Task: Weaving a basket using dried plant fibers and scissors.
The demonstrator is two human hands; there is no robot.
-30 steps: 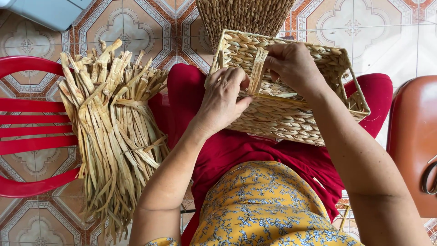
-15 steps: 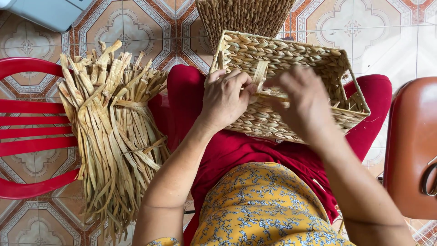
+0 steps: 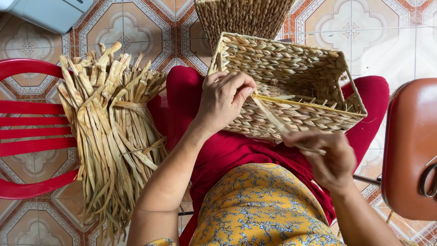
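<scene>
I see the rectangular woven basket (image 3: 291,86) of coarse braided straw tipped on the red-clad lap. My left hand (image 3: 225,102) presses its near wall, fingers curled to pinch a flat dry strand (image 3: 273,119). My right hand (image 3: 325,157) is closed on that strand's lower end. A bundle of pale stiff reeds (image 3: 111,136) lies across a red plastic chair (image 3: 32,132).

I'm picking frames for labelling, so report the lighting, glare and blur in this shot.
Head view: soft, even daylight with only faint shadows; mild glare on the pale floor tiles at upper right; the woven basket, left hand and straw bundle are sharp; the right hand is slightly motion-blurred.
</scene>
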